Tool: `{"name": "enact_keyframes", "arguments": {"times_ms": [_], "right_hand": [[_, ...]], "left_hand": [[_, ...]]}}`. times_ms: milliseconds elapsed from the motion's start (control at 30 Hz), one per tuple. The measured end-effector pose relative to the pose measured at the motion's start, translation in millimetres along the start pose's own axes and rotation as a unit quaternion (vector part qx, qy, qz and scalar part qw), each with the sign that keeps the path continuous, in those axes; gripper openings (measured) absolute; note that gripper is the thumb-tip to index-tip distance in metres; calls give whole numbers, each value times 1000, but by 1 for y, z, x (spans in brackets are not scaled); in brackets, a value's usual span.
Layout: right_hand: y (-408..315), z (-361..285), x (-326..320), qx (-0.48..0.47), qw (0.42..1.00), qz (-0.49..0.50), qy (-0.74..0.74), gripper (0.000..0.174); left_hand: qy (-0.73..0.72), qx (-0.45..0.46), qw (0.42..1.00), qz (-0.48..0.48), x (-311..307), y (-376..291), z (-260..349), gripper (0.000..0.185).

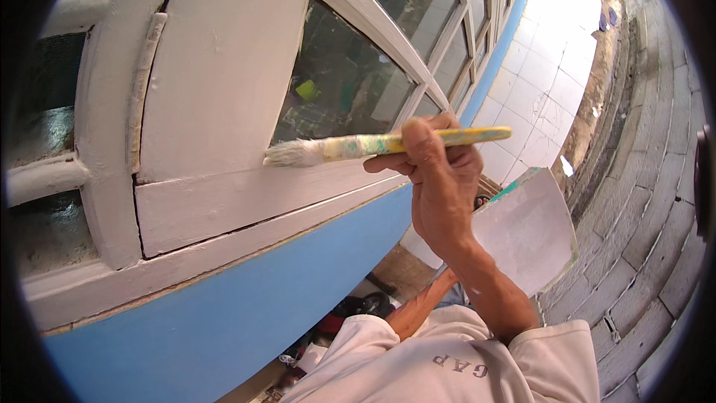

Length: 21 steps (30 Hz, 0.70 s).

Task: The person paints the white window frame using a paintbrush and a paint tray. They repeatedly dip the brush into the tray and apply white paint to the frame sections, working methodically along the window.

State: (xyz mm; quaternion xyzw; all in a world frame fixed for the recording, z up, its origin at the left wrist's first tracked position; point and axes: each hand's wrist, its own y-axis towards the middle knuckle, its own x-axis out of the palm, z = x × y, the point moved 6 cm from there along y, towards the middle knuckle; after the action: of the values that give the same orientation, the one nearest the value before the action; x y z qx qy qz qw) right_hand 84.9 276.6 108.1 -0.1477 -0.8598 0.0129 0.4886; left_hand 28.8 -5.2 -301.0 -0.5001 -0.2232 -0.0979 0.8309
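My right hand [442, 179] grips a paintbrush [358, 146] by its yellow, paint-smeared handle, thumb on top. Its pale bristles [291, 154] touch the white-painted wooden shutter frame [224, 95], close to the lower corner of a glass pane [347, 78]. From the left sleeve my left forearm [419, 308] reaches behind the right forearm, which hides my left hand. Just beyond, a pale sheet or shallow container [526, 229] with green-edged sides is held off the ground. What supports it is hidden.
A hinge [146, 89] under white paint joins the shutter to the fixed frame. Beneath the sill runs a blue wall [224, 313], with dark items [363, 308] at its foot. White tiles [537, 78] and grey paving [632, 246] lie to the right. Purple sandals [607, 18] stand farther off.
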Motion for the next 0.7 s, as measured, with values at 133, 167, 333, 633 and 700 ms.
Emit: {"name": "enact_keyframes", "arguments": {"times_ms": [133, 167, 333, 633, 700], "right_hand": [[-9, 18, -35, 9, 996, 57, -72, 24], [-9, 17, -45, 2, 991, 72, -109, 24], [-12, 4, -71, -15, 957, 83, -278, 20], [-9, -39, 39, -129, 990, -57, 10, 25], [-4, -30, 23, -95, 994, -50, -35, 24]], "left_hand": [[-1, 1, 1000, 1, -1, -2, 4, 46], [-1, 1, 1000, 0, -1, -2, 5, 45], [-5, 8, 1000, 3, -4, -2, 9, 45], [-1, 1, 1000, 2, -3, -9, 4, 44], [0, 1, 1000, 2, -3, -11, 2, 43]]}}
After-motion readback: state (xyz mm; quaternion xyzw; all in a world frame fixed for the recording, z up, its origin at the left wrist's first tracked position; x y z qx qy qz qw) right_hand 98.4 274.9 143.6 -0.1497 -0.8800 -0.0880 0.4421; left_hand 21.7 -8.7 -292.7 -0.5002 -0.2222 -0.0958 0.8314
